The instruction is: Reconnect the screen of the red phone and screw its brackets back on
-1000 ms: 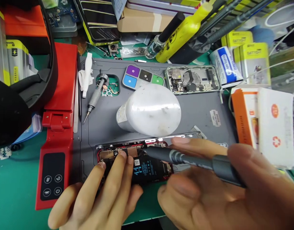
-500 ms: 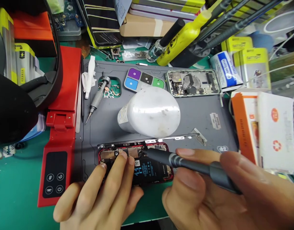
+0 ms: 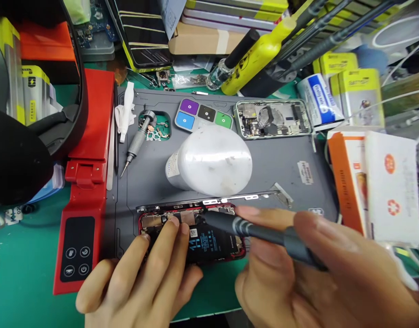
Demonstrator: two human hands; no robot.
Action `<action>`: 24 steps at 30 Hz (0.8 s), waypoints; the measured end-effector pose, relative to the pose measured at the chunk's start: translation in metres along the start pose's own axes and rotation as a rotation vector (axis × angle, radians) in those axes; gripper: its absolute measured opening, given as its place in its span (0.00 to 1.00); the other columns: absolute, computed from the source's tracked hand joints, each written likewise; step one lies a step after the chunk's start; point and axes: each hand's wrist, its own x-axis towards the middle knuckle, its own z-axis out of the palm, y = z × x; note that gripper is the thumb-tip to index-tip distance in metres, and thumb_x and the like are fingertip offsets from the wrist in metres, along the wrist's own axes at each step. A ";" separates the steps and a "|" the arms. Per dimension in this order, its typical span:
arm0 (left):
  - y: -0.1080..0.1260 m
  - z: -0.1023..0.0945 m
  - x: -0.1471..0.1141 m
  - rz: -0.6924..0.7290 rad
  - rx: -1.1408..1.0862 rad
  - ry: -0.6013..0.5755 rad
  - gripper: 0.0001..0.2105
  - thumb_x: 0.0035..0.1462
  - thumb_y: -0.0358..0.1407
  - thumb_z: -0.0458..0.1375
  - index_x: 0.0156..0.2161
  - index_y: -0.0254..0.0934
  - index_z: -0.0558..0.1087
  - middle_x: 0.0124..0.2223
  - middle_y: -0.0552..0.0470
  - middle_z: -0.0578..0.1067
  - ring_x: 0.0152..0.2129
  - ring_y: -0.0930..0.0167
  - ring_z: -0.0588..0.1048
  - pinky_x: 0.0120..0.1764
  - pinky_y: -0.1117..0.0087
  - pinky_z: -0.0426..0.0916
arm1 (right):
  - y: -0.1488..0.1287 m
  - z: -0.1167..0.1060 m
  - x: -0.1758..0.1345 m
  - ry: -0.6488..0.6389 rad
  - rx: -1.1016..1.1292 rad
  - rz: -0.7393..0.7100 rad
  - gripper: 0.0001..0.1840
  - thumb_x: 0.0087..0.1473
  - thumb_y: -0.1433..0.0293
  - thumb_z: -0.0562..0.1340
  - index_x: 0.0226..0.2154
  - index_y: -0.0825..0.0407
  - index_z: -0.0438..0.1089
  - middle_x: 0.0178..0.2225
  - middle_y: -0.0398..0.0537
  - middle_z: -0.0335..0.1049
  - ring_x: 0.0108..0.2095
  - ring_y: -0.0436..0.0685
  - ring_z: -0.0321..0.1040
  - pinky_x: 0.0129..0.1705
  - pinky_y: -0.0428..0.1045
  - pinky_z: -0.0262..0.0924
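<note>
A red-framed phone lies with its inside exposed, its black battery marked 11 facing up. My left hand rests over its left part, fingers stretched out and fingertips touching the parts along the far side. The thumb is near the phone's front edge. My right hand is closed around a dark grey pen-shaped tool, which looks like a brush. Its dark tip is at the parts just behind the battery, beside my left fingertips; the exact contact is too small to tell. A thin dark panel edge runs along the phone's far side.
A white rounded bottle stands behind the phone on a grey mat. Further back are a screwdriver, coloured tiles and another opened phone. A red device stands left; boxes crowd the right.
My right hand and the tool have shifted slightly left, and the tool's tip with them. The left hand stays on the phone. The whole view has moved slightly.
</note>
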 end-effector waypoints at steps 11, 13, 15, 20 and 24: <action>-0.017 -0.001 0.009 0.208 0.194 0.054 0.24 0.71 0.36 0.67 0.68 0.29 0.78 0.61 0.49 0.85 0.48 0.58 0.75 0.47 0.56 0.64 | 0.004 0.013 -0.007 0.075 0.157 -0.027 0.43 0.66 0.74 0.73 0.77 0.47 0.62 0.50 0.49 0.83 0.47 0.60 0.82 0.45 0.55 0.86; -0.022 0.003 0.007 0.229 0.200 0.055 0.25 0.71 0.35 0.67 0.69 0.31 0.77 0.64 0.49 0.84 0.49 0.59 0.76 0.47 0.56 0.64 | 0.005 0.012 -0.009 0.204 0.185 -0.020 0.37 0.66 0.75 0.72 0.74 0.41 0.68 0.46 0.44 0.83 0.41 0.57 0.81 0.41 0.53 0.85; -0.026 0.006 0.006 0.232 0.215 0.056 0.26 0.73 0.36 0.66 0.72 0.34 0.75 0.68 0.51 0.81 0.50 0.59 0.77 0.49 0.57 0.64 | 0.012 0.008 -0.013 0.389 0.204 0.050 0.32 0.71 0.74 0.68 0.72 0.36 0.71 0.42 0.43 0.79 0.37 0.54 0.78 0.35 0.51 0.83; -0.028 0.005 0.002 0.197 0.214 0.033 0.30 0.75 0.37 0.64 0.77 0.34 0.67 0.71 0.48 0.78 0.52 0.56 0.77 0.57 0.56 0.63 | 0.055 -0.013 -0.023 0.567 0.189 0.363 0.28 0.75 0.74 0.62 0.71 0.34 0.72 0.46 0.48 0.71 0.38 0.51 0.72 0.29 0.43 0.74; -0.028 0.003 0.001 0.219 0.218 0.022 0.27 0.76 0.33 0.61 0.76 0.34 0.70 0.69 0.48 0.80 0.53 0.55 0.80 0.55 0.53 0.64 | 0.085 -0.025 -0.029 0.354 0.179 0.390 0.27 0.74 0.73 0.65 0.70 0.39 0.73 0.50 0.50 0.76 0.42 0.53 0.77 0.35 0.46 0.79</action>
